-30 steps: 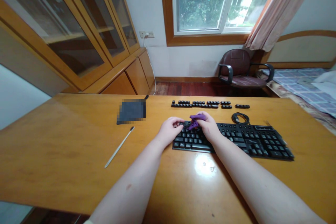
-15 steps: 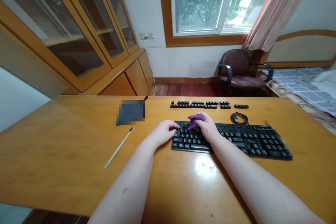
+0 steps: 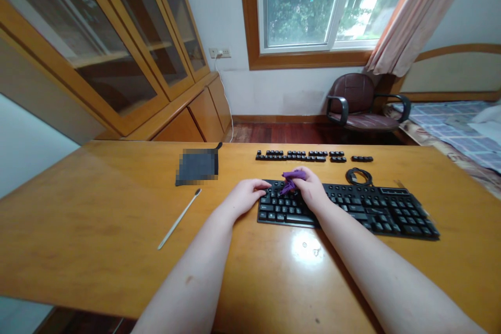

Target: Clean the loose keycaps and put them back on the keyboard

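A black keyboard (image 3: 368, 211) lies on the wooden desk, with its top row stripped of keycaps in part. At its upper left corner, my left hand (image 3: 247, 195) has its fingers closed on the keyboard's edge. My right hand (image 3: 313, 188) pinches a crumpled purple cloth (image 3: 291, 181) and presses it against the upper left part of the keyboard. The wrist and palm hide the keys under them. Behind the keyboard, loose black keycaps (image 3: 297, 156) stand in short rows.
A coiled black cable (image 3: 358, 176) sits behind the keyboard. On the left lie a long-handled toothbrush (image 3: 179, 220) and a dark pouch (image 3: 198, 166), blurred in part. Past the desk (image 3: 97, 229) are a brown armchair (image 3: 356, 102), a glass-fronted cabinet (image 3: 168, 88) and a window.
The whole view has shifted slightly to the right. My left fingers have moved a little along the keyboard's upper left corner; my right hand keeps the purple cloth at nearly the same spot.
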Demonstrator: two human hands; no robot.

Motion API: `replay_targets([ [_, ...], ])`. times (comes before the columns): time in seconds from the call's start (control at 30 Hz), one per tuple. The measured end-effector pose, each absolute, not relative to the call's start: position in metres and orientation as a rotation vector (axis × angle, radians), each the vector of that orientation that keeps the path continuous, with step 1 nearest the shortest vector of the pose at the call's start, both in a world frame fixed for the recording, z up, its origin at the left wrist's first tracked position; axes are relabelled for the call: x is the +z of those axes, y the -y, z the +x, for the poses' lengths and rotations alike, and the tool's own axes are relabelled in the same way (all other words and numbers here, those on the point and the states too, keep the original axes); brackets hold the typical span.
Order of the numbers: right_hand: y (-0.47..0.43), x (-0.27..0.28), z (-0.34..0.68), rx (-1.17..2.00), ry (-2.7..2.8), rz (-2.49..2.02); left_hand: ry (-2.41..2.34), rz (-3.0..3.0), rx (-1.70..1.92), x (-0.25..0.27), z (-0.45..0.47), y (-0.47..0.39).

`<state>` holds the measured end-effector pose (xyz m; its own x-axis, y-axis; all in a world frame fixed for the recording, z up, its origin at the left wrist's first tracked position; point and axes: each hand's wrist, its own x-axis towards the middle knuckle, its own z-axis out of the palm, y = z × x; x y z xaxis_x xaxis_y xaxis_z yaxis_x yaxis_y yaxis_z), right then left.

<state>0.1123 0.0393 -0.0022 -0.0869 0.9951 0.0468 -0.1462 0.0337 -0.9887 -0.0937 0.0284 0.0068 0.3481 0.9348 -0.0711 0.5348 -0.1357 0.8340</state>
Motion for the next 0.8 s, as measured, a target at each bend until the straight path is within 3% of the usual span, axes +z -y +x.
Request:
replay_targets([
  [0.8, -0.039, -0.003, 0.111, 1.305, 1.186, -1.034, -1.447, 2.149, 0.422, 0.021, -0.091, -0.024],
])
